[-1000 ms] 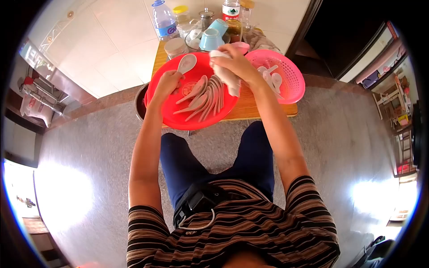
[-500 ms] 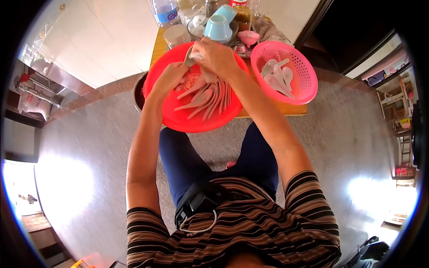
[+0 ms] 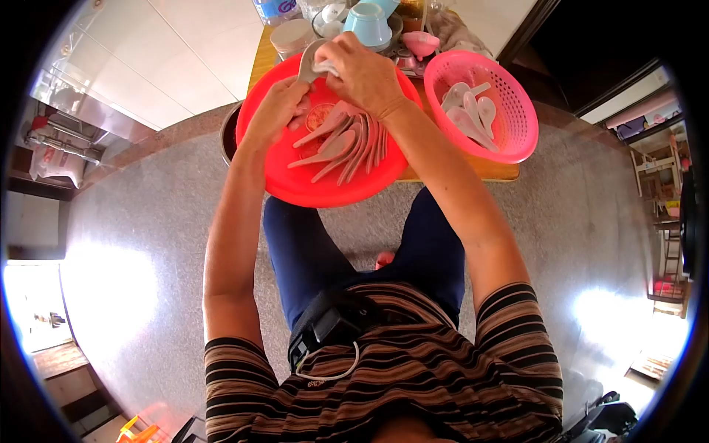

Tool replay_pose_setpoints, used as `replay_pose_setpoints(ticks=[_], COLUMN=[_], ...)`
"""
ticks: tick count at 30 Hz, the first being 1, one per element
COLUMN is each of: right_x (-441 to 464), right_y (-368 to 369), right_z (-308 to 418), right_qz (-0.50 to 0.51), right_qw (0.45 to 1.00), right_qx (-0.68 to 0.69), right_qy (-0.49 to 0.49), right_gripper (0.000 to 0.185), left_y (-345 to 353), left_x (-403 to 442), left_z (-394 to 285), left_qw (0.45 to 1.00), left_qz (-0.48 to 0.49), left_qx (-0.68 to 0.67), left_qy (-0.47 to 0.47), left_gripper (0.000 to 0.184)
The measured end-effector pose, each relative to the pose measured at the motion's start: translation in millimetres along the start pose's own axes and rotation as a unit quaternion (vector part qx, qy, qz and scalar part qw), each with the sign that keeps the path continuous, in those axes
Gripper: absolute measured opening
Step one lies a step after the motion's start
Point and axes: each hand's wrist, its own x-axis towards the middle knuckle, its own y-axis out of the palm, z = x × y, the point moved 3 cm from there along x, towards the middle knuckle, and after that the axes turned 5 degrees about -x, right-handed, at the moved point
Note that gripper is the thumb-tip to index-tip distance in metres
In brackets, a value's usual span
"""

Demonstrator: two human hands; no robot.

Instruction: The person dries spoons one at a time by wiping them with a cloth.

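Over the far left part of a red basin (image 3: 284,181), my left hand (image 3: 279,108) grips a white spoon (image 3: 308,65) by its handle, with the bowl end pointing away from me. My right hand (image 3: 360,72) is closed on a white cloth (image 3: 326,68), which touches the spoon's bowl; most of the cloth is hidden under the fingers. Several white spoons (image 3: 353,151) lie fanned out in the basin below my hands. To the right, a pink strainer basket (image 3: 526,131) holds several more white spoons (image 3: 473,118).
The wooden table (image 3: 496,171) carries a light blue bowl (image 3: 368,26) upside down, a lidded jar (image 3: 292,37), a pink funnel-like item (image 3: 421,44) and a crumpled cloth (image 3: 461,38) behind the basin. A dark pot (image 3: 230,134) shows at the basin's left.
My right hand has moved left with the cloth, from the basin's right side onto the spoon in my left hand. The view has shifted, so the table's far items sit higher.
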Motion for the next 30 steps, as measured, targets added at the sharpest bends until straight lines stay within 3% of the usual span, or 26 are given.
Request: replay_pose_setpoints(ticks=[2, 6, 8, 12, 16, 20, 22, 26, 28, 30], right_x=[4, 0, -1, 2, 2, 1, 0, 0, 1, 1], right_y=[-6, -5, 3, -3, -10, -14, -15, -23, -25, -19], right_z=[-6, -5, -1, -2, -4, -11, -12, -4, -1, 3], right_qz=[-0.084, -0.042, -0.004, -0.025, -0.080, -0.115, -0.112, -0.161, -0.160, -0.108], right_qw=[0.992, 0.996, 0.999, 0.999, 0.995, 0.989, 0.988, 0.982, 0.981, 0.988], right_qx=[-0.059, -0.049, 0.003, 0.037, -0.031, -0.048, -0.051, 0.014, 0.056, 0.106], right_qy=[0.067, 0.059, -0.035, -0.016, 0.043, 0.080, 0.093, 0.102, 0.096, 0.035], right_gripper=[0.009, 0.011, 0.009, 0.011, 0.018, 0.020, 0.019, 0.013, 0.012, 0.015], left_y=[0, 5, 4, 4, 0, 6, 3, -8, -2, 3], left_x=[2, 4, 6, 0, 1, -3, -7, -4, -5, -8], left_z=[-1, 2, 2, -4, -4, -11, -16, -11, -11, -13], left_qw=[1.000, 0.999, 1.000, 0.999, 0.998, 0.995, 0.990, 0.987, 0.992, 0.992], left_qz=[0.008, 0.031, 0.028, -0.022, -0.033, -0.045, -0.085, -0.099, -0.056, -0.029], left_qx=[-0.006, -0.007, 0.001, -0.006, -0.012, -0.053, -0.038, -0.032, 0.005, 0.018], left_qy=[-0.015, -0.021, -0.002, 0.027, 0.050, 0.072, 0.105, 0.124, 0.114, 0.118], left_gripper=[0.020, 0.021, 0.021, 0.032, 0.042, 0.038, 0.027, 0.025, 0.034, 0.035])
